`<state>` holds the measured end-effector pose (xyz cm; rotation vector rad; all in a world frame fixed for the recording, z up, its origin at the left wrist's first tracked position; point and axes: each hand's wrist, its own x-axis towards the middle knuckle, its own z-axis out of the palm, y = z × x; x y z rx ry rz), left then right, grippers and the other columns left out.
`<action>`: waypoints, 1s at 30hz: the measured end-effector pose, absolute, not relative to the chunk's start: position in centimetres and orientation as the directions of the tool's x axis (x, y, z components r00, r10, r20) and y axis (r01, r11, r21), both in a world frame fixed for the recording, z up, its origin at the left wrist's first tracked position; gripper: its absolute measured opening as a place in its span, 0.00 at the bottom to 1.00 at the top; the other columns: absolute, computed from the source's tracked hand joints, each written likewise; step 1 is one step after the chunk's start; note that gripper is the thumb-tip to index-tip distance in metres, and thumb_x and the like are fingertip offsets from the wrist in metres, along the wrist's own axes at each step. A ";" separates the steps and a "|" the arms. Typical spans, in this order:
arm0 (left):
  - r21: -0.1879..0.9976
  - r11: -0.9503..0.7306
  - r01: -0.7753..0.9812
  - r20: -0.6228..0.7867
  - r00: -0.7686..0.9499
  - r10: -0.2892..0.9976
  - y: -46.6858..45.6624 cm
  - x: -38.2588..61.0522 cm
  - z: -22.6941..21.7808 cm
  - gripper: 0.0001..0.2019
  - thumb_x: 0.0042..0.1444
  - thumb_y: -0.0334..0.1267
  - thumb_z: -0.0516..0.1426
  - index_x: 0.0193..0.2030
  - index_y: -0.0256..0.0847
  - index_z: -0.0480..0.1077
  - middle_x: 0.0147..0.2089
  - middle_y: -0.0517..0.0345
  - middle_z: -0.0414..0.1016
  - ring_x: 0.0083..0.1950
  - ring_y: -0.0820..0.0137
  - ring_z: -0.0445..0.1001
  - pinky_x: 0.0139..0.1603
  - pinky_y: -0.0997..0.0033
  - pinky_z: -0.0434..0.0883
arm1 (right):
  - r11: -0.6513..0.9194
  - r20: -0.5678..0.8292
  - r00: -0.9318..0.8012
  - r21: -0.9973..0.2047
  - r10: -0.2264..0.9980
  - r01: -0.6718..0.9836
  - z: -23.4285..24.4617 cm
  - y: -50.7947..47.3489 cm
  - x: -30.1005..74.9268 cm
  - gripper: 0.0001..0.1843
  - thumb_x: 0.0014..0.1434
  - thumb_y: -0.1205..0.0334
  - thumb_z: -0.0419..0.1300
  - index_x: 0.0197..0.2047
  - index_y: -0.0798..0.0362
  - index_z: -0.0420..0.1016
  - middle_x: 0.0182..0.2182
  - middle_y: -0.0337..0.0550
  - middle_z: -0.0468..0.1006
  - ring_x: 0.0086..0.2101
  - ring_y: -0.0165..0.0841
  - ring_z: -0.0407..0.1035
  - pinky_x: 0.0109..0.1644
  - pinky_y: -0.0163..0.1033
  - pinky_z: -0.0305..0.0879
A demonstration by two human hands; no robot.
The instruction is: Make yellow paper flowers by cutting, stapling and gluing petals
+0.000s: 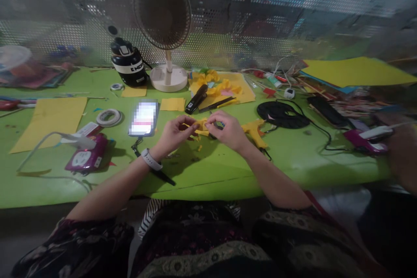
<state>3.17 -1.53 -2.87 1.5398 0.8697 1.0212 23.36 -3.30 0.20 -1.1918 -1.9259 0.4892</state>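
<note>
Between my two hands is a small piece of yellow paper (202, 126), pinched from both sides just above the green table. My left hand (177, 134), with a pale band on its wrist, grips its left end between thumb and fingers. On the other side my right hand (228, 130) pinches the right end; its fingers hide part of the paper. Tiny yellow scraps lie below the hands. Just beyond them are a black stapler (196, 99) and a dark pointed tool (217, 104). A yellow glue gun (256, 132) lies beside my right hand.
A lit phone (143, 118), a tape roll (109, 117) and a magenta device (87, 154) lie left. At the back stand a fan (167, 74) and a black bottle (130, 65). Yellow paper flowers (224, 87) lie behind the stapler. A black cable (322, 132) crosses the right; another person's arm (400, 152) is there.
</note>
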 end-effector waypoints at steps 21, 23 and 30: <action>0.947 -0.253 0.197 0.155 0.410 0.899 -1.8 3.1 -1.8 0.09 0.58 0.41 0.61 0.36 0.35 0.77 0.36 0.50 0.81 0.28 0.75 0.78 0.25 0.78 0.71 | 0.577 0.381 -0.436 -0.465 0.815 0.672 -0.1 -3.9 22.8 0.07 0.65 0.68 0.57 0.36 0.55 0.74 0.37 0.47 0.77 0.37 0.36 0.70 0.42 0.42 0.68; 0.957 -0.230 0.179 0.137 0.421 0.897 -1.7 3.1 -1.7 0.09 0.59 0.41 0.61 0.36 0.35 0.77 0.36 0.50 0.81 0.27 0.75 0.78 0.25 0.78 0.70 | 0.556 0.391 -0.399 -0.505 0.829 0.660 0.0 -3.9 22.9 0.06 0.64 0.67 0.58 0.34 0.54 0.74 0.37 0.46 0.77 0.37 0.35 0.70 0.42 0.42 0.68; 0.985 -0.111 0.129 0.047 0.422 0.905 -1.2 3.0 -1.8 0.13 0.54 0.45 0.65 0.37 0.36 0.76 0.33 0.52 0.81 0.28 0.72 0.79 0.23 0.78 0.70 | 0.414 0.307 -0.278 -0.653 0.910 0.634 0.6 -3.3 23.4 0.05 0.61 0.64 0.60 0.33 0.53 0.76 0.35 0.44 0.78 0.36 0.34 0.72 0.42 0.41 0.68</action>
